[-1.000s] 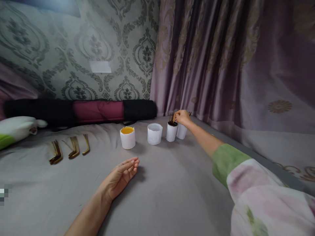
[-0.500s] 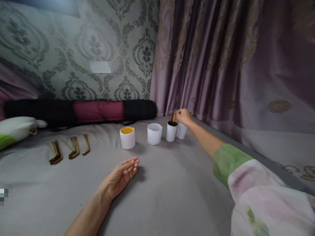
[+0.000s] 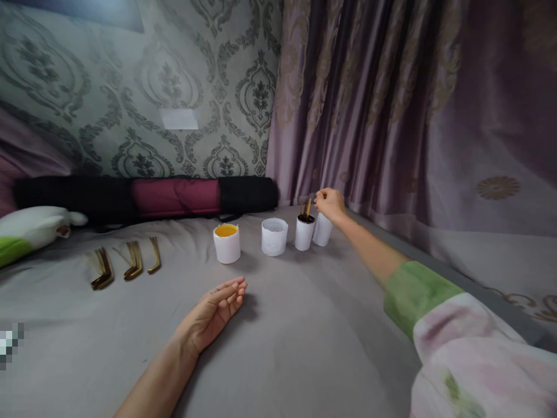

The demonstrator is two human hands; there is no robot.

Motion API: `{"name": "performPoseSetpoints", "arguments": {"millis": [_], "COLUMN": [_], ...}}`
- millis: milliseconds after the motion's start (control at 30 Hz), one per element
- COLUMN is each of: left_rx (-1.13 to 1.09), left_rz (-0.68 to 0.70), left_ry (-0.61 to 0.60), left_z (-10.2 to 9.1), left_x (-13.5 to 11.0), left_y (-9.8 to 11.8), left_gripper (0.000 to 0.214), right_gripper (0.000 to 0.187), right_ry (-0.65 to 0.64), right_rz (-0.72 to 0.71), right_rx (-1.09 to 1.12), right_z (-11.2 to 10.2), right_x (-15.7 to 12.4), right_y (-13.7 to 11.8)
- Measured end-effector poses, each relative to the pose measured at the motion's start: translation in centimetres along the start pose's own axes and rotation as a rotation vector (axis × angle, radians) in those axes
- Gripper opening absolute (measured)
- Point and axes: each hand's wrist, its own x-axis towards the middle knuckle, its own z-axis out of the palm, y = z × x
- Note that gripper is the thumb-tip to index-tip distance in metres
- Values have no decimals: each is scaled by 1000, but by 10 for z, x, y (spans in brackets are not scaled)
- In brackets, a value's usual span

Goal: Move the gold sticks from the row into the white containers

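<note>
My right hand point(image 3: 329, 203) is held over the rear white container point(image 3: 322, 231), its fingers drawn together in a pinch. Whatever is between the fingertips is too small or hidden to make out. Just left of it stands a narrow white container point(image 3: 304, 235) with thin brown and golden sticks point(image 3: 308, 207) poking up from its dark inside. A wider white container point(image 3: 274, 238) comes after that, then a white one point(image 3: 227, 247) with a yellow inside. Palm up on the grey sheet, my left hand point(image 3: 217, 313) lies with loosely bent fingers, holding nothing.
Three bundles of bent gold-brown sticks, one of them a small bundle point(image 3: 154, 255), lie on the grey sheet point(image 3: 304, 348) at left. A black and maroon roll point(image 3: 176, 197) runs along the wall. A white and green plush toy point(image 3: 39, 229) sits at far left; curtains point(image 3: 369, 116) hang at right.
My right hand has shifted slightly right, away from the sticks in the narrow container. My left hand stays in place. The view has moved a little.
</note>
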Motion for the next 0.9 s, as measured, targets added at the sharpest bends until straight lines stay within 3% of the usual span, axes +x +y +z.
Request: {"name": "performPoseSetpoints", "arguments": {"millis": [233,467,900], "left_rx": [0,-9,20], "left_rz": [4,6,16], "left_ry": [7,-9,-3], "left_z": [0,0,-3], "left_x": [-1,-1,1], "left_y": [0,0,-1], "left_gripper": [22,20,22], "right_gripper": [28,33,32], "right_ry": [32,77,-133], "right_rz": [-29,-98,-136], "right_rx": [23,24,149], "right_z": [-5,3,22], "right_x": [-13,-32,-97], "right_y": [-8,-11,-39]}}
